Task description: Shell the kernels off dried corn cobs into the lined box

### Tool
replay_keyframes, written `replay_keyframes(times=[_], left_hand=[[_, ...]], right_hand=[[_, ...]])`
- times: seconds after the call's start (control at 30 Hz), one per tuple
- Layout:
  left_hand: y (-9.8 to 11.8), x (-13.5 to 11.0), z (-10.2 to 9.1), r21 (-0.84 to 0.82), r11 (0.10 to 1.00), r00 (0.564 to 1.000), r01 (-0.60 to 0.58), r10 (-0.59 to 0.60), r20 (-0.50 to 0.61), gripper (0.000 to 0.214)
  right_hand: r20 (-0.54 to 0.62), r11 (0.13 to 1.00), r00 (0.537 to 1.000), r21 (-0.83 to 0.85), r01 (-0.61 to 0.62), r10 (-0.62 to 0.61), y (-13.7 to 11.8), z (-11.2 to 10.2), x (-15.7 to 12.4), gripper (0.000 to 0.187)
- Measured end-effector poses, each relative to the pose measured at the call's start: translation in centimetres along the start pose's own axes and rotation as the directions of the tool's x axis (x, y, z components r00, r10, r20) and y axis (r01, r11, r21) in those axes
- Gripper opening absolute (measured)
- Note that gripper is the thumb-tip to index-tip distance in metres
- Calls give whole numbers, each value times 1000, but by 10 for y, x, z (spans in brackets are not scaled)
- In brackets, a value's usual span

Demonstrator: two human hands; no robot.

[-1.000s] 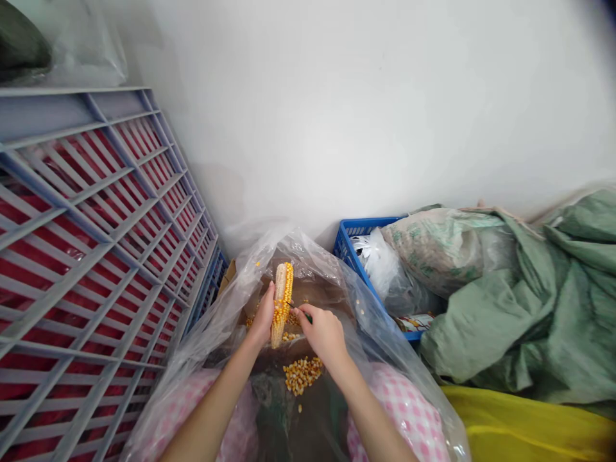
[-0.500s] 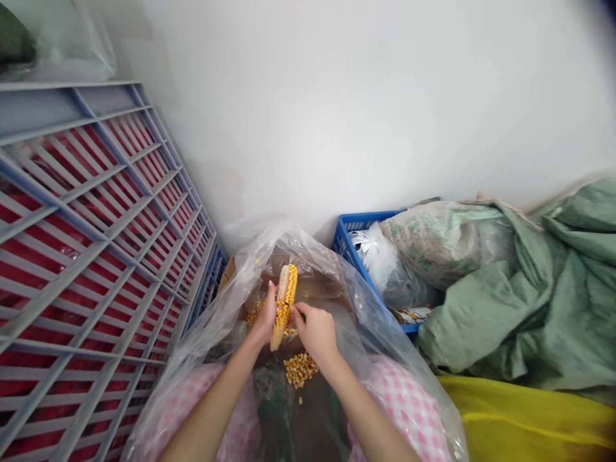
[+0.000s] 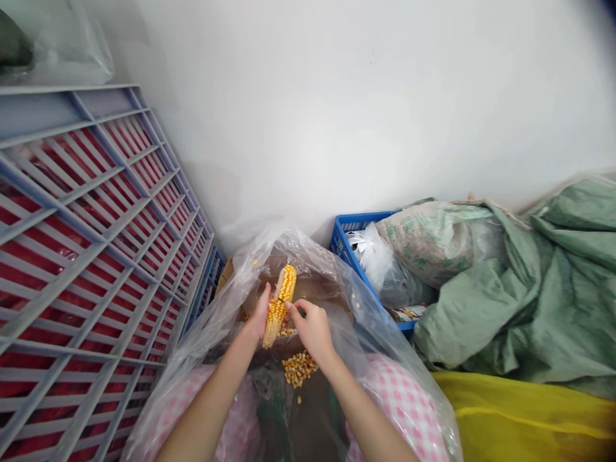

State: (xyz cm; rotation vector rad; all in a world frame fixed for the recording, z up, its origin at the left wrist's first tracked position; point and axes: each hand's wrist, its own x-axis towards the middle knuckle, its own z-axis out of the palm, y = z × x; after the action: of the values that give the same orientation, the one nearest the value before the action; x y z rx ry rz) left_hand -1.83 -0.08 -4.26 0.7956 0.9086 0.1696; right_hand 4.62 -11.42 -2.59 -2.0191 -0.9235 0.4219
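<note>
Corn cob (image 3: 279, 307) flecked golden yellow, gingham fabric (image 3: 402, 404) checked in pink and white, plastic crate (image 3: 349, 240) coloured bright blue, woven sack (image 3: 486, 308) dyed sage green, slatted rack (image 3: 96, 212) painted grey

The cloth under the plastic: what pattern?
Pink-and-white checks on the cloth, seen in the head view.

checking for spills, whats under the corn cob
Loose yellow corn kernels lie below the corn cob, on brown cardboard inside clear plastic. The left hand and right hand hide what lies directly beneath them.

Room above the right hand (image 3: 312, 332), seemingly; plastic sheeting (image 3: 332, 282) around it, grey slatted rack (image 3: 110, 212) leftward.
</note>
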Motion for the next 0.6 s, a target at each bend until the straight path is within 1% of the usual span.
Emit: replay_keyframes(times=[0.03,0.07,0.13,0.2,0.27,0.3,0.43,0.5,0.6], left_hand=[[1,-1,1,-6,1000,1000,23,-23,1,63],[2,-2,1,6,1000,1000,16,-16,-15,62],[4,-4,2,74,995,994,-72,78,-76,60],[5,-5,3,136,985,987,-110,125,-105,61],[4,-4,3,174,979,988,-103,121,-100,62],[4,-4,4,198,973,986,-117,138,-93,63],[0,-4,6,319,924,968,-209,241,-66,65],[-1,-4,8,344,911,964,-226,261,-57,65],[-1,-4,9,335,914,963,-230,264,-60,65]], right_hand=[[-6,1000,1000,-8,2,-2,0,-2,1,35],[-15,1000,1000,-31,2,-2,0,-5,2,36],[-41,993,999,-117,-9,5,1,-11,5,36],[-52,977,999,-210,-28,17,2,-15,7,35],[-33,957,999,-289,-31,22,2,-18,8,33],[-16,945,1000,-325,-26,22,3,-18,8,32],[43,893,998,-449,-15,38,1,-19,8,30],[53,877,997,-480,-21,52,0,-21,7,30],[54,876,997,-481,-27,61,-2,-25,8,31]])
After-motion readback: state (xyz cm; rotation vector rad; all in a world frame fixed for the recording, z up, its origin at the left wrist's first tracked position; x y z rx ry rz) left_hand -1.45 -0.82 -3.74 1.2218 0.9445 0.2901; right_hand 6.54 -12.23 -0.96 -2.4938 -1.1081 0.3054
